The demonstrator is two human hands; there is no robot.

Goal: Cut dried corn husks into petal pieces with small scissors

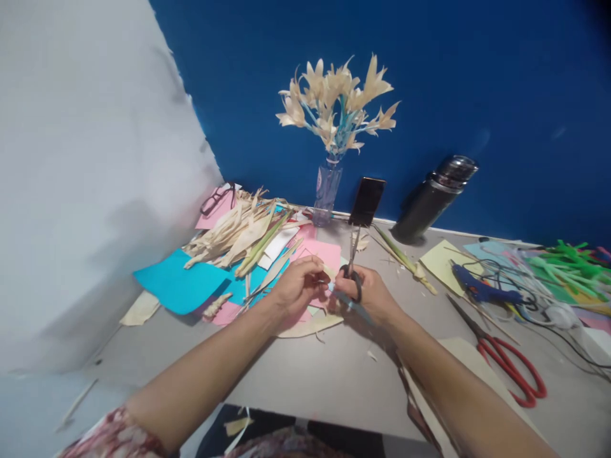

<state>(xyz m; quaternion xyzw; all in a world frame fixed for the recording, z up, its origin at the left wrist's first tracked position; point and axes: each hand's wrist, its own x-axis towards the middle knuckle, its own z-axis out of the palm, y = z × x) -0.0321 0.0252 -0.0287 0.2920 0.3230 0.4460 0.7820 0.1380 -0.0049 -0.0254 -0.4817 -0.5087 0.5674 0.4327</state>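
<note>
My left hand is closed in a pinch over the middle of the table, its fingertips at a small pale corn husk piece. Close beside it, my right hand holds small black-handled scissors, with the blades pointing up and away from me. A light blue strip runs from near the left fingertips under the right hand. How it is gripped is partly hidden by the fingers. Below the hands, a long pale husk and pink paper lie on the table.
Left lie piled dried husks, blue paper and eyeglasses. Behind stand husk flowers in a clear bottle, a phone and a flask. Red-handled scissors, a glue gun and green pipe cleaners lie right.
</note>
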